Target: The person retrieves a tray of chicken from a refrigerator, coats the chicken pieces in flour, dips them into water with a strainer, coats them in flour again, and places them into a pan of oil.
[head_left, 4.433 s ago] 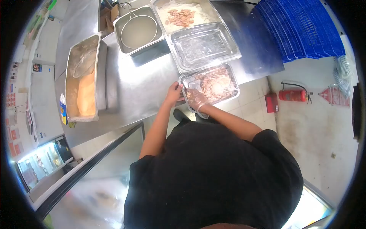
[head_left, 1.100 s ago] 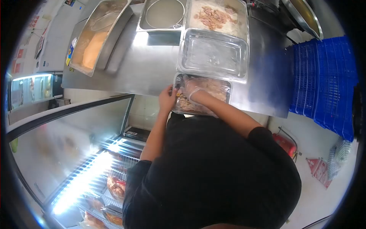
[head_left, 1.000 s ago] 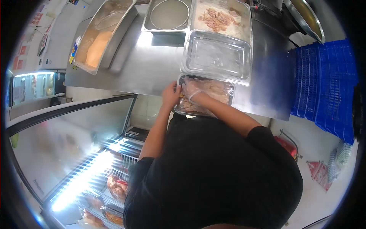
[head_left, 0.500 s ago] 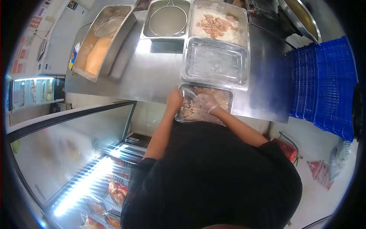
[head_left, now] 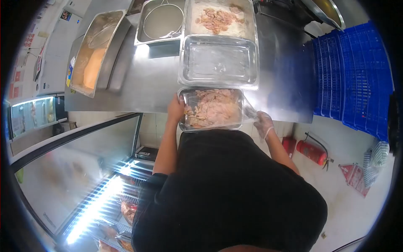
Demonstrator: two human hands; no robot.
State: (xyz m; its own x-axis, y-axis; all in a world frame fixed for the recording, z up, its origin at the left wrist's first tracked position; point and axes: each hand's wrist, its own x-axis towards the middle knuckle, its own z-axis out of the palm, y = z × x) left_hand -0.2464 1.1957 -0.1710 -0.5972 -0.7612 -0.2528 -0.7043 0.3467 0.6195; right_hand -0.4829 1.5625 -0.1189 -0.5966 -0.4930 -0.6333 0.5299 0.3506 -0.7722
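Note:
A rectangular tray [head_left: 182,122] with many strips of raw-looking meat [head_left: 214,110] sits at the table's near edge, against my dark clothing. My left hand [head_left: 175,107] is closed on its left rim, with the fingertips partly hidden. Off the tray's right side, my right hand [head_left: 263,124], in a clear plastic glove, pinches the edge of a clear plastic film [head_left: 250,111]. The film stretches from that hand to the tray's right rim and partly lies over the meat. Behind it stands a shallow tray [head_left: 219,62] with a wet-looking bottom.
At the back, a metal pan [head_left: 253,25] holds white powder and meat pieces. Left of it, a sieve [head_left: 163,22] rests in another pan. A long pan [head_left: 78,80] with orange powder stands left. Blue crates [head_left: 357,75] rise at right; a fridge door [head_left: 79,155] stands open.
My right hand has moved from over the meat to the right, drawing the film out past the tray's rim. More meat shows now. My left hand stays at the left rim.

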